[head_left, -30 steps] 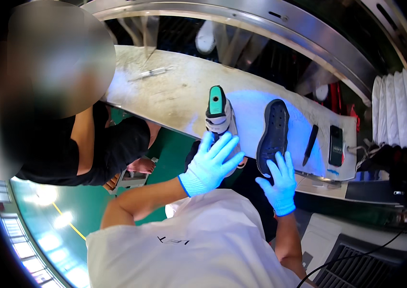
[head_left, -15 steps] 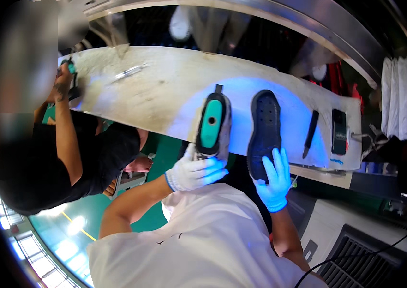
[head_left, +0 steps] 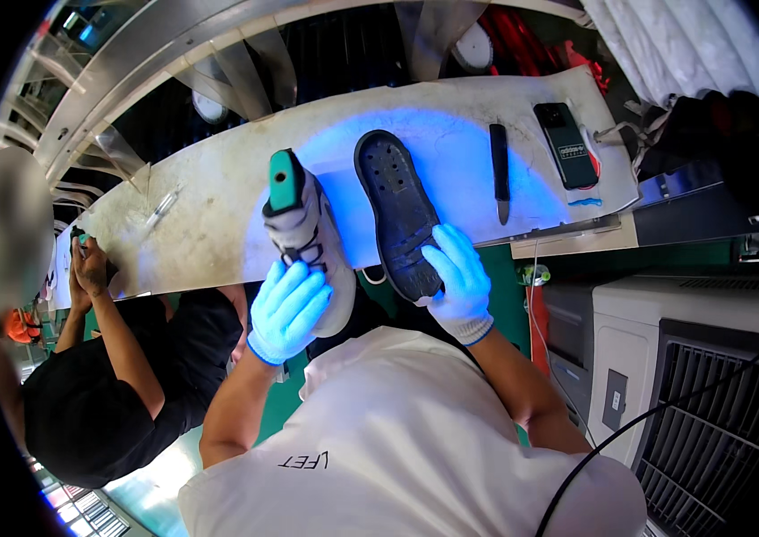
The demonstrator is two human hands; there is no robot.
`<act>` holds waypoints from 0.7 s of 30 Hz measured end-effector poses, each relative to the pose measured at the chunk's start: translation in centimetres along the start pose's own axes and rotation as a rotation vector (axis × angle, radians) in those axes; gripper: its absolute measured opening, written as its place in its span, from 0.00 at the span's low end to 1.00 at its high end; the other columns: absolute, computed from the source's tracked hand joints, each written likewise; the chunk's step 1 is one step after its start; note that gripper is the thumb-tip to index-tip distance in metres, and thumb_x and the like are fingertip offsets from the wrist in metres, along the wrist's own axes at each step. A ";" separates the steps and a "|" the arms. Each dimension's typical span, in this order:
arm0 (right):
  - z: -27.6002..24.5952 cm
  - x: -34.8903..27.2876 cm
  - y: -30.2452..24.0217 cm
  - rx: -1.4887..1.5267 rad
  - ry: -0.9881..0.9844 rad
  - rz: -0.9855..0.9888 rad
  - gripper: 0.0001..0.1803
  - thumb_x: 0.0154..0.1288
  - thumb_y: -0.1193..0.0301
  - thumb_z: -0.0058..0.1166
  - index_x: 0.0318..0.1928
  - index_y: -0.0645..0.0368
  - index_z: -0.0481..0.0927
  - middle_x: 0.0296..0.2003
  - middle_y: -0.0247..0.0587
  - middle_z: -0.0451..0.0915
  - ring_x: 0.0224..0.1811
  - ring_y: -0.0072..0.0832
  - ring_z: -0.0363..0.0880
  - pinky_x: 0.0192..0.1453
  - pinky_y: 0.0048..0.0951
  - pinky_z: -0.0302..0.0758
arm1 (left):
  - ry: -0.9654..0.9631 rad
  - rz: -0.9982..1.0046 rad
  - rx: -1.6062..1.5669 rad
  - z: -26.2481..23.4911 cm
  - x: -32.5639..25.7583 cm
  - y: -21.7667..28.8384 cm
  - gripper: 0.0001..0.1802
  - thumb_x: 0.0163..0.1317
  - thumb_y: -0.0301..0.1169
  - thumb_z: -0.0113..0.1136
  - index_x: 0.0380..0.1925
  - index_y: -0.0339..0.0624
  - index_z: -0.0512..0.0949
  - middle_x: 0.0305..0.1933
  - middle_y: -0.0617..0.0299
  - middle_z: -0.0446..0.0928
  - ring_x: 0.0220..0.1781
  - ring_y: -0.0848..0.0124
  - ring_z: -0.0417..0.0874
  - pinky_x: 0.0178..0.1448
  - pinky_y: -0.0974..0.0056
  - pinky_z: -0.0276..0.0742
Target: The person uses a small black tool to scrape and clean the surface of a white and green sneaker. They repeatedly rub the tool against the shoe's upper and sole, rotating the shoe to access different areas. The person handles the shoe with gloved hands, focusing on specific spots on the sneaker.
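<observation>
In my white-gloved left hand point(head_left: 288, 309) is a whitish-grey shoe upper point(head_left: 310, 231) with dark lacing, fingers closed over its laced side. A green shoe last point(head_left: 285, 179) with a hole in its top fills the upper's opening. My gloved right hand point(head_left: 462, 291) grips the lower end of a black shoe sole point(head_left: 390, 192), thumb inside and fingers along the edge. The sole's hollow side faces up, and small holes show at its far end. Upper and sole are side by side at the table's near edge, apart from each other.
A knife point(head_left: 499, 170) with a dark handle and a phone-like dark device point(head_left: 566, 145) lie on the pale table point(head_left: 209, 206) to the right. A thin clear tube-like item point(head_left: 163, 206) lies to the left. Further left, another person's hands point(head_left: 89, 270) hold something with green on it.
The upper has tilted, so its laced side now shows more, and my left hand has shifted onto the laces. The sole remains in my right hand. The whole view has turned.
</observation>
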State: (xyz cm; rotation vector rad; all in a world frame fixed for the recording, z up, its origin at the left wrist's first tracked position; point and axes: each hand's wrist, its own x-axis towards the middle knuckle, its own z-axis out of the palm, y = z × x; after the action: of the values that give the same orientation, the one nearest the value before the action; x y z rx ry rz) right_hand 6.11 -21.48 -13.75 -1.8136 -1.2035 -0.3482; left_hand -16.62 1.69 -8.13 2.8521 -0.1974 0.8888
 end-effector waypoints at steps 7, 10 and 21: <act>-8.6 7.3 -6.9 0.244 0.031 -0.216 0.20 0.60 0.78 0.77 0.53 0.62 0.88 0.52 0.50 0.91 0.56 0.52 0.92 0.59 0.46 0.89 | 0.121 -0.571 -0.419 -9.2 13.9 2.2 0.35 0.47 0.21 0.89 0.59 0.35 0.88 0.56 0.46 0.91 0.56 0.57 0.95 0.64 0.54 0.91; -11.5 7.5 -10.0 0.552 -0.091 0.112 0.22 0.67 0.74 0.78 0.59 0.68 0.86 0.52 0.54 0.91 0.52 0.41 0.93 0.60 0.39 0.87 | 0.072 -0.724 -0.619 -9.1 15.5 3.6 0.36 0.48 0.24 0.90 0.60 0.35 0.87 0.57 0.51 0.91 0.57 0.67 0.93 0.64 0.56 0.91; -9.5 9.8 -8.3 0.943 -0.091 0.302 0.21 0.64 0.79 0.73 0.58 0.69 0.89 0.50 0.41 0.87 0.52 0.27 0.85 0.63 0.32 0.82 | 0.368 -0.142 -0.383 -3.6 12.5 5.5 0.19 0.56 0.22 0.84 0.42 0.40 0.81 0.63 0.36 0.87 0.60 0.41 0.93 0.64 0.49 0.90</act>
State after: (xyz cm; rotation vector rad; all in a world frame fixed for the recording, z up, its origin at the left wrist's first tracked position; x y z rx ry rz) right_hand 6.14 -22.33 2.19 -1.1403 -0.8934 0.4276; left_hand -9.31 -4.08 2.50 2.2790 -0.1052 1.1777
